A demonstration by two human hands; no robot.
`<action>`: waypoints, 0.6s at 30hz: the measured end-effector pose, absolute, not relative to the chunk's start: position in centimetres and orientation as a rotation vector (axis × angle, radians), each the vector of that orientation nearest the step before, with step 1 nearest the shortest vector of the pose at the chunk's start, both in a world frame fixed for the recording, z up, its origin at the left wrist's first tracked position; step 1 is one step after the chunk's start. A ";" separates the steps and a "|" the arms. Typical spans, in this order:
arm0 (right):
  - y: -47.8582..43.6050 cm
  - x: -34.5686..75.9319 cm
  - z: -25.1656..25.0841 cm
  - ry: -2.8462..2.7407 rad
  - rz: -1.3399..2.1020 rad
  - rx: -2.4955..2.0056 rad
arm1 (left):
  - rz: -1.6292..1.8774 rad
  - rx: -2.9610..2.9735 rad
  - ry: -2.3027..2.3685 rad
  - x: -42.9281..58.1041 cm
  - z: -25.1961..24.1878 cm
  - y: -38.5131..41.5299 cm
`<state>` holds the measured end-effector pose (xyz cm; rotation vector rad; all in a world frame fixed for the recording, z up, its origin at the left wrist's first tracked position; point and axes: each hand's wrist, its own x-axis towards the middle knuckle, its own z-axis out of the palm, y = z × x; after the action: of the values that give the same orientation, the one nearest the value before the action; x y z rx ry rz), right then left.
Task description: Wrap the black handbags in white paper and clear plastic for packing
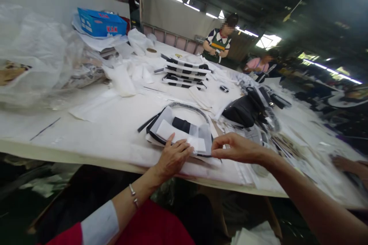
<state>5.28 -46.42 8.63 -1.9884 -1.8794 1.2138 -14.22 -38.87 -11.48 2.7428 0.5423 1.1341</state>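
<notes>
A black-and-white handbag point(198, 128) with a curved, wrapped handle point(198, 107) lies near the table's front edge. Across its lower part runs a folded strip of white paper point(169, 132). My left hand point(174, 157) rests on this paper with fingers stretched out, pressing nothing between them. At the bag's right lower corner is my right hand point(230, 147), thumb and forefinger pinched together. Whatever the pinch holds is too small to make out. A dark strap end point(146, 123) sticks out on the bag's left side.
Several black-and-white bags point(185, 72) are stacked behind. Black bags point(244, 111) lie to the right among papers. Clear plastic sheeting point(37, 53) and a blue box point(100, 23) fill the left. A co-worker point(217, 42) stands across the table; another person's hand point(345, 164) shows far right.
</notes>
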 end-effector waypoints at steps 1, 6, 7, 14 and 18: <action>-45.3 4.7 8.4 -1.928 1.246 -1.976 | 1.126 2.738 0.543 -14.2 -11.5 -38.9; -41.4 3.2 7.2 -2.117 1.320 -2.059 | 1.137 2.677 0.532 -14.2 -11.4 -39.0; -40.8 3.1 7.0 -2.166 1.306 -2.081 | 1.141 2.661 0.537 -14.1 -11.4 -39.0; -36.3 2.0 5.8 -2.559 1.099 -2.122 | 1.120 2.598 0.519 -14.1 -11.7 -39.1; -34.2 1.6 4.0 -2.730 1.048 -2.154 | 1.115 2.572 0.513 -14.2 -11.6 -39.1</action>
<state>1.56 -34.16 3.96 -2.1538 -2.7303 1.0482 -14.20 -39.10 -11.63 2.5724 0.5128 1.1148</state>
